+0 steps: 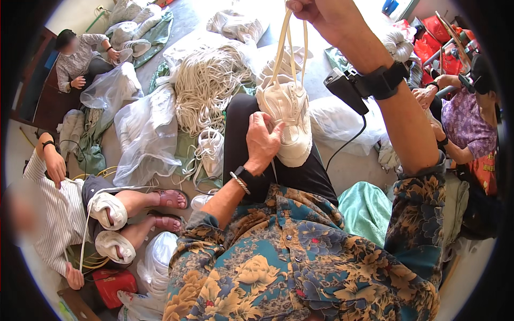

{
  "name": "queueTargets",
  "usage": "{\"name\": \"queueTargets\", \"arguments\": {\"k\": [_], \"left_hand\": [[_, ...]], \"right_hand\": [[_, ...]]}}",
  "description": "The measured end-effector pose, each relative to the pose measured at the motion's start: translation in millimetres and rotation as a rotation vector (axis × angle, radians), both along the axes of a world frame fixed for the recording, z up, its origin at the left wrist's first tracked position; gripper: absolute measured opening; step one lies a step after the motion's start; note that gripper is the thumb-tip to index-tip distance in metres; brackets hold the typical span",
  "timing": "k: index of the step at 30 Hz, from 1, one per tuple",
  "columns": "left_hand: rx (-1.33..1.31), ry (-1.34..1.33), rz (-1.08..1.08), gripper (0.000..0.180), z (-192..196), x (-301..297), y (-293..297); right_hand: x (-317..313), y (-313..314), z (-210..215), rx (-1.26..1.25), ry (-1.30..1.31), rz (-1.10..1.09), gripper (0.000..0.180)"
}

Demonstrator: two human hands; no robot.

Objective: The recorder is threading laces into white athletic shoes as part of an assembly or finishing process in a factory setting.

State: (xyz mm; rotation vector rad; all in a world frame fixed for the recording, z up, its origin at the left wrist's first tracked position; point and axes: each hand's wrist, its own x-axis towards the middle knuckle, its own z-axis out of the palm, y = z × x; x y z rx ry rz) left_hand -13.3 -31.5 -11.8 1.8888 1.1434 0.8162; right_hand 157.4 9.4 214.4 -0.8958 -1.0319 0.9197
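A cream-coloured sneaker [296, 139] rests on my lap, toe toward me. My left hand [263, 140] grips its side, with the thumb across the front of the lacing. Up at the top edge, my right hand [326, 17] is closed on the shoelaces [282, 45], which are pulled taut above the shoe in long loops. My right fingertips are partly cut off by the frame. A black box-shaped device [345, 85] is strapped to my right wrist, with a cable hanging from it.
A big heap of pale shoelaces [206, 80] lies ahead, and a laced shoe [210, 150] below it. Plastic bags [147, 136] cover the floor at left. A green cloth [365, 211] is by my right side. Other people sit at left and right; one holds a cord [88, 224].
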Motion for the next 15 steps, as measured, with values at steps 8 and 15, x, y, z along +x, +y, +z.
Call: {"name": "queueTargets", "arguments": {"k": [8,15], "left_hand": [[-0.109,0.167,-0.05,0.086,-15,8,-12],[-0.004,0.145,-0.025,0.079,-15,-3,-10]], "right_hand": [[-12,-33,58,0.36,-0.016,0.117,0.012],[-44,-52,66,0.268,-0.094,0.262,0.018]]}}
